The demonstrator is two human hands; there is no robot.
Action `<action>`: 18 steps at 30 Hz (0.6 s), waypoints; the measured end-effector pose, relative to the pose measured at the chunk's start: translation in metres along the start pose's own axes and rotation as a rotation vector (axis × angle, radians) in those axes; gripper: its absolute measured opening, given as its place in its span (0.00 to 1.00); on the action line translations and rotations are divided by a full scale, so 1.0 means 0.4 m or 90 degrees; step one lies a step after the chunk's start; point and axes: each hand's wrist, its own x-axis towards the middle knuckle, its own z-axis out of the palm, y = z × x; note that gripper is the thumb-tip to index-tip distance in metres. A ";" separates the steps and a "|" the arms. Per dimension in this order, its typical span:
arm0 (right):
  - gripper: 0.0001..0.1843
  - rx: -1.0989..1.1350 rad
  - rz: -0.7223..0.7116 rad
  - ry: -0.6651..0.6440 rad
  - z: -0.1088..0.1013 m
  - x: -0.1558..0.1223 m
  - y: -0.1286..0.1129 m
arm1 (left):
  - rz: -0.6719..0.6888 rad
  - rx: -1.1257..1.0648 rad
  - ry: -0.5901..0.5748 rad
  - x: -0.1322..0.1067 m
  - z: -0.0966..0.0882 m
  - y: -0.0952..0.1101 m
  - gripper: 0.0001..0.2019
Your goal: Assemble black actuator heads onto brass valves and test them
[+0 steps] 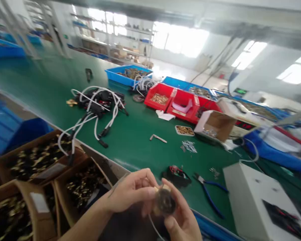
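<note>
Low in the head view, my left hand (130, 192) and my right hand (184, 219) meet over the near edge of a green table (130, 134). Both hands grip a small round dark part with brass fittings (164, 201), fingers curled round it. A thin white wire hangs from the part toward me. The picture is blurred by motion, so the part's details are unclear.
Cardboard boxes of brass-and-black parts (35, 160) stand at left. White cables with black ends (97, 103) lie mid-table. Red bins (180, 102), blue trays (127, 73), an open carton (215, 124), blue-handled pliers (209, 190) and a white box (256, 201) sit to the right.
</note>
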 end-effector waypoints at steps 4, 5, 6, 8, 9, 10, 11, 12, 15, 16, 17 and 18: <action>0.30 0.028 0.004 0.119 -0.027 -0.025 -0.020 | 0.027 0.040 0.054 0.035 0.106 -0.026 0.17; 0.29 0.038 0.003 0.134 -0.036 -0.034 -0.018 | 0.036 0.135 0.091 0.033 0.122 -0.027 0.15; 0.28 0.053 0.000 0.143 -0.044 -0.042 -0.015 | 0.064 0.237 0.134 0.030 0.136 -0.028 0.13; 0.25 0.091 -0.012 0.144 -0.057 -0.057 -0.007 | 0.157 0.396 0.206 0.020 0.159 -0.031 0.12; 0.24 0.105 -0.024 0.141 -0.061 -0.062 -0.005 | 0.204 0.449 0.223 0.016 0.169 -0.034 0.12; 0.22 0.111 -0.037 0.138 -0.064 -0.067 -0.005 | 0.241 0.485 0.219 0.011 0.179 -0.037 0.13; 0.21 0.112 -0.050 0.138 -0.065 -0.070 -0.007 | 0.265 0.509 0.199 0.008 0.188 -0.040 0.16; 0.20 0.109 -0.062 0.140 -0.066 -0.073 -0.011 | 0.282 0.525 0.172 0.005 0.196 -0.042 0.18; 0.20 0.105 -0.091 0.135 -0.070 -0.080 -0.022 | 0.298 0.530 0.120 0.003 0.209 -0.041 0.20; 0.20 0.112 -0.093 0.129 -0.072 -0.083 -0.024 | 0.301 0.524 0.115 0.004 0.210 -0.039 0.19; 0.21 0.122 -0.089 0.125 -0.074 -0.086 -0.025 | 0.305 0.519 0.112 0.004 0.211 -0.037 0.19; 0.22 0.133 -0.078 0.120 -0.075 -0.090 -0.026 | 0.309 0.518 0.107 0.004 0.210 -0.035 0.18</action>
